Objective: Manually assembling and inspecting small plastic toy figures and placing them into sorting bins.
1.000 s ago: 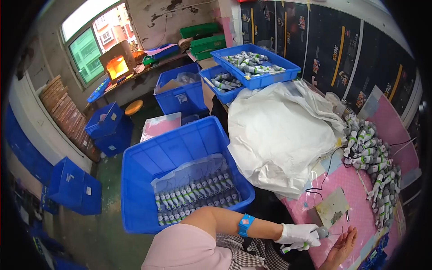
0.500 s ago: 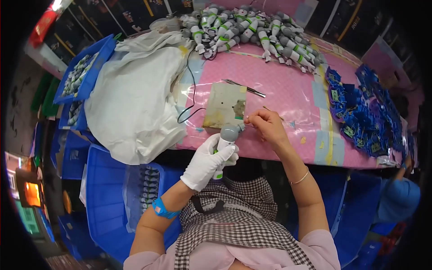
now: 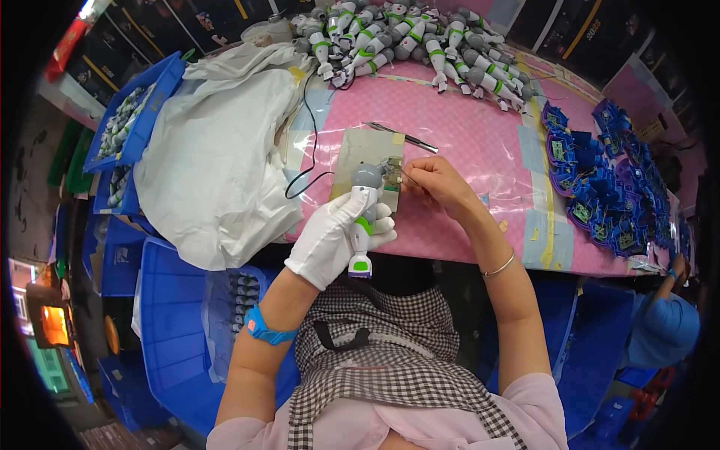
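Observation:
In my white-gloved left hand (image 3: 330, 236) is a white and grey toy limb (image 3: 367, 178) with a round grey joint and bright green bands. Its grey end rests at or just over the small metal fitting on a flat greyish plate (image 3: 349, 154); contact cannot be made out. My bare right hand (image 3: 441, 184) is beside that fitting, thumb and forefinger pinched together. Something thin and dark seems to stick out from the pinch, too small to name. Behind the plate lies a slim metal tool (image 3: 409, 139), with a black cable (image 3: 306, 184) running to the plate's left.
A pile of similar toy limbs (image 3: 420, 45) covers the back of the pink table (image 3: 480, 150). Blue parts with circuit boards (image 3: 615, 195) are heaped at right. White sheeting (image 3: 217, 157) drapes the left side, beside blue bins (image 3: 176, 322). Another person's blue sleeve (image 3: 664, 326) shows far right.
Both hands have moved forward and slightly left. The toy limb has come upright, its grey end now at the plate's fitting. My right hand remains pinched.

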`<act>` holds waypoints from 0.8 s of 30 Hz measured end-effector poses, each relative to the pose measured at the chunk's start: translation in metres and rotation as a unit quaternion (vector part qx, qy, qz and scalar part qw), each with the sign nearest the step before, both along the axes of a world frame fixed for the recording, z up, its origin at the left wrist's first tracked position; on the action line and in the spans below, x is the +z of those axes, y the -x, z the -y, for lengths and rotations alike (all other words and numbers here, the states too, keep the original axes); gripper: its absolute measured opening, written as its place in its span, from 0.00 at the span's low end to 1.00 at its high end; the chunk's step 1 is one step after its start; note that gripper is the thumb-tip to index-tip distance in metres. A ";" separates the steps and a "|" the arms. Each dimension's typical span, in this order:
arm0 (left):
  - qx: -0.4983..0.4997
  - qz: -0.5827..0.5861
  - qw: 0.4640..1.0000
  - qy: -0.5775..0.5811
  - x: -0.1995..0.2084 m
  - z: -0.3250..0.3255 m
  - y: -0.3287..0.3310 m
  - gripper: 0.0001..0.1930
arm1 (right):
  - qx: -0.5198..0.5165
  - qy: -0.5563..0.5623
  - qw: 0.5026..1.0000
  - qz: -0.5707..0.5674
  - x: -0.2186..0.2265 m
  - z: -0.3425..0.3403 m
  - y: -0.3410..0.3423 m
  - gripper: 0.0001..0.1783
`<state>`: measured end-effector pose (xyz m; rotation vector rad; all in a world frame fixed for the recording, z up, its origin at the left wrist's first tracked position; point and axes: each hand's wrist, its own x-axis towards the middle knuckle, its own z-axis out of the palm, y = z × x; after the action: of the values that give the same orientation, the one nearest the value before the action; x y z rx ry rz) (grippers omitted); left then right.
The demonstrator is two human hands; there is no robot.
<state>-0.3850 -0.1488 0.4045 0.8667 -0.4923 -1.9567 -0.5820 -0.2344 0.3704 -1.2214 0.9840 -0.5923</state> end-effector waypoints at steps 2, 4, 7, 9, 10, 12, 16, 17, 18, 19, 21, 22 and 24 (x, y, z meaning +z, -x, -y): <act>0.000 -0.004 1.000 -0.007 -0.005 0.001 0.000 0.17 | -0.009 0.010 1.000 0.014 -0.002 0.000 -0.001 0.13; -0.003 -0.009 1.000 -0.013 -0.007 0.006 0.002 0.20 | -0.008 0.013 1.000 0.007 -0.002 0.004 0.004 0.13; 0.002 -0.030 0.999 -0.024 -0.005 0.012 0.006 0.12 | -0.010 0.030 0.999 -0.024 0.007 0.006 0.008 0.13; 0.000 -0.050 0.999 -0.012 -0.007 0.015 0.007 0.12 | -0.014 0.043 0.998 -0.052 0.009 0.010 0.009 0.13; 0.007 -0.065 0.998 -0.006 -0.009 0.017 0.006 0.12 | -0.010 0.022 0.999 -0.043 0.008 0.014 0.009 0.13; 0.028 -0.070 0.997 -0.014 -0.008 0.016 -0.001 0.12 | 0.010 0.002 0.999 -0.035 0.009 0.019 -0.001 0.14; 0.012 -0.085 0.996 0.011 -0.001 -0.001 -0.026 0.13 | -0.108 0.294 0.937 -0.154 0.012 0.001 -0.028 0.13; -0.012 -0.106 0.994 0.022 -0.002 0.000 -0.020 0.12 | -0.152 0.280 0.942 -0.108 0.000 0.003 -0.009 0.13; -0.014 -0.110 0.993 0.038 -0.005 -0.005 -0.018 0.11 | -0.191 0.274 0.939 -0.081 0.022 -0.011 -0.013 0.12; -0.021 -0.010 0.998 0.056 0.004 -0.010 -0.024 0.10 | -0.180 0.287 0.940 -0.026 0.020 -0.012 -0.003 0.10; 0.061 0.116 0.981 0.142 0.004 -0.025 -0.056 0.11 | -0.188 0.243 0.952 0.007 0.042 -0.028 -0.021 0.20; 0.155 0.172 0.964 0.130 0.015 -0.040 -0.084 0.10 | -0.174 0.248 0.953 0.012 0.042 -0.028 -0.024 0.20; 0.355 0.253 0.897 0.077 0.016 -0.079 -0.137 0.11 | -0.138 0.264 0.954 0.024 0.025 -0.013 -0.015 0.20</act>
<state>-0.2483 -0.0699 0.4207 1.2446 -0.5202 -1.0051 -0.5670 -0.2211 0.3956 -1.5367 0.9942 -1.1560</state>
